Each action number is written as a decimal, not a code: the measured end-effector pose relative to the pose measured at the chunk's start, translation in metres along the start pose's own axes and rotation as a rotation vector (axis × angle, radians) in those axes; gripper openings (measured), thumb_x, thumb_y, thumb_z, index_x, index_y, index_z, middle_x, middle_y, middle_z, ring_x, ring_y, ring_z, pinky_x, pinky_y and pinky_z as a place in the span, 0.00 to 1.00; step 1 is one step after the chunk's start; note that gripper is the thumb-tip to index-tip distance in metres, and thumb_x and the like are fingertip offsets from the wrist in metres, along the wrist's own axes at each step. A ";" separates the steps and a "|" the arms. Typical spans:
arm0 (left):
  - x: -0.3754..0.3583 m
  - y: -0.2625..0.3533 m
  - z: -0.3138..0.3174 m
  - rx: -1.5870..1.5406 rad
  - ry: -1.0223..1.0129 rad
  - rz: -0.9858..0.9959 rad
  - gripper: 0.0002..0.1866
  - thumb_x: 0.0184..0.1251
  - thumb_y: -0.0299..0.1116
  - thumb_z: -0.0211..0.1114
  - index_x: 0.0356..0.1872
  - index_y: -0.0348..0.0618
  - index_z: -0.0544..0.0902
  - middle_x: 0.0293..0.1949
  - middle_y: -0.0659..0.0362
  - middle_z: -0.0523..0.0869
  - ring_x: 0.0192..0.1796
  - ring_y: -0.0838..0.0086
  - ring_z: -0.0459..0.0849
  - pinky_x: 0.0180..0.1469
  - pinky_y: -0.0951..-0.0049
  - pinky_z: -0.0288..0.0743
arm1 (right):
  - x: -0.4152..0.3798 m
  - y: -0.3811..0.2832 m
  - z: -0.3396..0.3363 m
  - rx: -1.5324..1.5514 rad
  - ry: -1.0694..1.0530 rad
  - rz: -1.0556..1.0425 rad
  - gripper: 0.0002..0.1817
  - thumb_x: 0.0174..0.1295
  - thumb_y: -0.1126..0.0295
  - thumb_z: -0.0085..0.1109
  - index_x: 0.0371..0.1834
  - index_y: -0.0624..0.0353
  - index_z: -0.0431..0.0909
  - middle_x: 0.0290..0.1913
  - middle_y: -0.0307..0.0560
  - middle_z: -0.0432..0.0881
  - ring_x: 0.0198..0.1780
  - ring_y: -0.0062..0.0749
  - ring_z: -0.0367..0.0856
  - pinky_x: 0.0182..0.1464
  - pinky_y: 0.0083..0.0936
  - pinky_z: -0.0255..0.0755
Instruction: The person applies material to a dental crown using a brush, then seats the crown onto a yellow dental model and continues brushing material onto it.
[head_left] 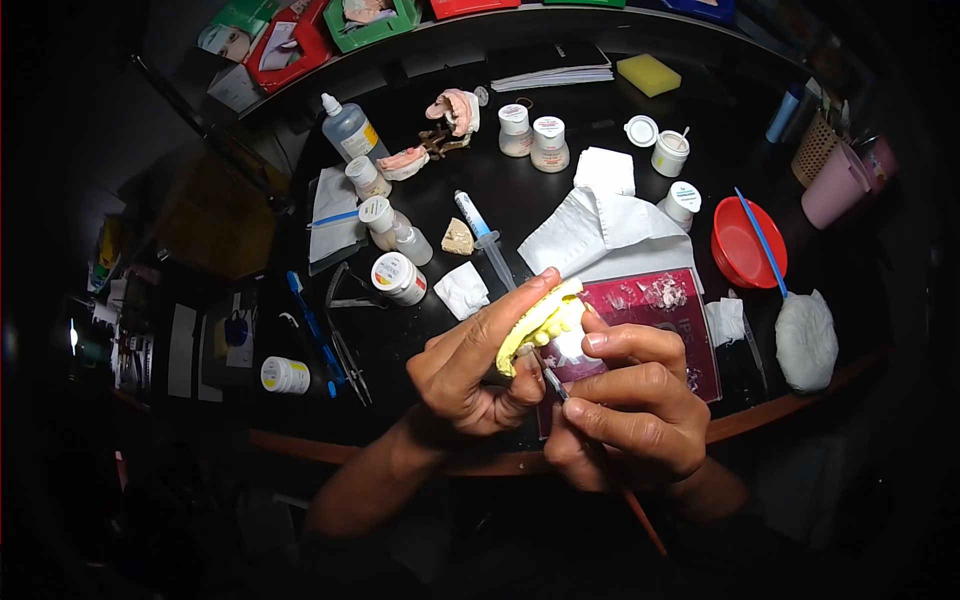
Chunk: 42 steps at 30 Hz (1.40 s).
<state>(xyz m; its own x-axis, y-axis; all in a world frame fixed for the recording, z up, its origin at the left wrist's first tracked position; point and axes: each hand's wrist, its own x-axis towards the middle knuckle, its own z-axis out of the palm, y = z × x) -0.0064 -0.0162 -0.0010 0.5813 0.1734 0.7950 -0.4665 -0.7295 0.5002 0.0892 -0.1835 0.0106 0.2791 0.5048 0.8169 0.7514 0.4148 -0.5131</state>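
Near the front of the table, my left hand (468, 378) is closed around a yellow dental model (532, 322), its row of teeth facing right. My right hand (645, 405) pinches a thin brush (643, 522) with a reddish-brown handle. The metal end of the brush points up at the model's lower edge; whether its tip touches is too small to tell. Under both hands lies a maroon mixing slab (706, 376) smeared with whitish material, partly covered by my fingers. Folded white tissue (575, 232) rests against the slab's far edge.
A syringe (484, 240) and several jars (399, 278) stand left of the slab. To the right are a red bowl (738, 255) with a blue stick and a round white pad (806, 340). Pink denture models (455, 112) and a yellow sponge (649, 75) sit farther back.
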 end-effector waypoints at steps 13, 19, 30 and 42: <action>0.001 0.000 -0.002 0.009 -0.019 0.003 0.29 0.83 0.41 0.65 0.66 0.20 0.78 0.58 0.33 0.88 0.59 0.51 0.92 0.58 0.63 0.87 | 0.002 -0.002 0.003 0.013 0.039 0.005 0.13 0.52 0.82 0.78 0.41 0.60 0.89 0.43 0.45 0.88 0.60 0.48 0.85 0.67 0.50 0.86; 0.001 0.000 -0.002 0.021 -0.019 -0.001 0.28 0.83 0.40 0.65 0.67 0.20 0.78 0.58 0.33 0.88 0.58 0.51 0.93 0.58 0.63 0.88 | 0.002 -0.003 0.003 0.020 0.044 0.015 0.14 0.52 0.82 0.79 0.41 0.60 0.89 0.43 0.45 0.88 0.60 0.47 0.85 0.67 0.50 0.86; 0.001 -0.001 -0.001 0.016 -0.011 0.003 0.26 0.82 0.37 0.65 0.66 0.19 0.78 0.57 0.33 0.89 0.58 0.51 0.93 0.59 0.63 0.88 | 0.002 -0.002 0.002 0.033 0.026 0.011 0.13 0.52 0.81 0.80 0.41 0.60 0.89 0.44 0.46 0.87 0.60 0.48 0.85 0.67 0.51 0.86; 0.002 0.003 -0.003 0.011 -0.040 0.011 0.24 0.85 0.32 0.54 0.63 0.12 0.76 0.57 0.28 0.87 0.57 0.49 0.92 0.61 0.60 0.87 | -0.001 -0.003 0.000 0.059 0.047 -0.001 0.13 0.54 0.82 0.77 0.42 0.62 0.88 0.42 0.46 0.86 0.60 0.47 0.85 0.68 0.54 0.85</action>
<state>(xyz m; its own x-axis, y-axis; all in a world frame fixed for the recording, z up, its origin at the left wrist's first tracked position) -0.0085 -0.0167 0.0033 0.6029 0.1387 0.7857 -0.4655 -0.7386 0.4876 0.0863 -0.1849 0.0114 0.3069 0.4688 0.8282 0.7153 0.4604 -0.5257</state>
